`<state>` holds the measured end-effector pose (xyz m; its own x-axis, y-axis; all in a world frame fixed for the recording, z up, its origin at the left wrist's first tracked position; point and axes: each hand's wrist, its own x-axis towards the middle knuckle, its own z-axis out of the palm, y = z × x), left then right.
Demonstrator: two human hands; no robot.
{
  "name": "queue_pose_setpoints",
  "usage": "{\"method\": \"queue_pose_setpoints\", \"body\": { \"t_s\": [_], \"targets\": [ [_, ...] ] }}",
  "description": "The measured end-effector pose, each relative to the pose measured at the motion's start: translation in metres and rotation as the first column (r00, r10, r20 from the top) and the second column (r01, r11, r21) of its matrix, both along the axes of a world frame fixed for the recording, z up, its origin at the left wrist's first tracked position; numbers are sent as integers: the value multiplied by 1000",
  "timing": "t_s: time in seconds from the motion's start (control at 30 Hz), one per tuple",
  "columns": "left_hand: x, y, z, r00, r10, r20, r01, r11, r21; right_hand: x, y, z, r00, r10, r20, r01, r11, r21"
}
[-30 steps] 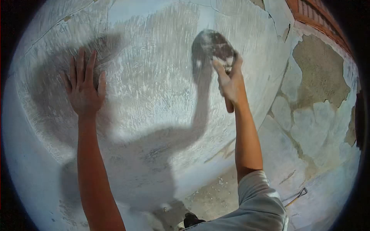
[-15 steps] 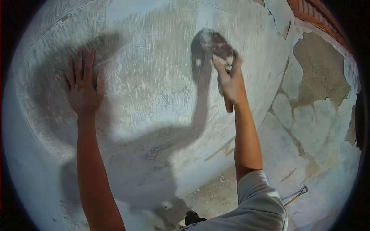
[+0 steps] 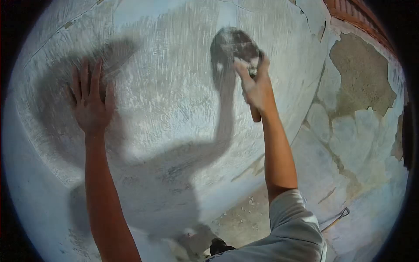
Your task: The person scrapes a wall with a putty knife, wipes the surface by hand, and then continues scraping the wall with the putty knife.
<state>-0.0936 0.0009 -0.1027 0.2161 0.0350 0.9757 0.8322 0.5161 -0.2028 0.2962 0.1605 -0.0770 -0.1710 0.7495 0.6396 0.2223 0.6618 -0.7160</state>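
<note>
My left hand (image 3: 92,98) lies against the whitish, scratched wall (image 3: 170,78) with its fingers spread and nothing in them. Higher up and to the right, my right hand (image 3: 256,85) grips a wooden-handled tool (image 3: 255,114). The butt of its brown handle sticks out below my palm. The working end is at the wall, blurred and in dark shadow, so its exact kind cannot be made out. White dust coats my right thumb and fingers. Rough, mostly vertical marks cover the wall around both hands.
A wooden handle with a D-shaped grip (image 3: 336,220) lies at the lower right. Small crumbs litter the ground (image 3: 244,216) by a dark shoe (image 3: 218,246). The side wall has a bare grey patch (image 3: 364,72). Reddish-brown slats (image 3: 362,19) run along the top right.
My right hand and the tool have shifted slightly up and to the left along the wall. My left hand stays spread on the wall; the view has shifted a little.
</note>
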Motion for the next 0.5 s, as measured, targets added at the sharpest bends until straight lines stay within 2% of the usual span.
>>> {"method": "queue_pose_setpoints", "body": {
  "t_s": [0.03, 0.1, 0.2, 0.27, 0.37, 0.43, 0.5],
  "targets": [
    [1, 0, 0, 1000, 3, 7, -2, 1000, -6, 0, -4, 15, 1000, 10, 5, -10, 998, -68],
    [1, 0, 1, 1000, 14, 22, -14, 1000, -6, -2, 5, 23, 1000, 13, -21, -12, 998, 54],
    [1, -2, 1, 1000, 7, 6, -7, 1000, -13, -6, 24, -27, 998, 13, -64, 4, 967, 256],
    [2, -2, 3, 999, 6, 33, -6, 1000, -7, -3, 12, -60, 997, 57, -48, -43, 969, 244],
    [4, -2, 2, 999, -13, 38, 13, 1000, 1, -5, 9, -81, 999, 8, -46, 2, 976, 219],
    [3, -2, 2, 999, -19, 34, 19, 1000, 7, -10, 12, -64, 998, -9, -62, 24, 966, 256],
    [3, 0, 1, 999, -12, 40, 12, 1000, 10, -8, -2, -15, 1000, 1, -29, 0, 999, 43]
  ]
}}
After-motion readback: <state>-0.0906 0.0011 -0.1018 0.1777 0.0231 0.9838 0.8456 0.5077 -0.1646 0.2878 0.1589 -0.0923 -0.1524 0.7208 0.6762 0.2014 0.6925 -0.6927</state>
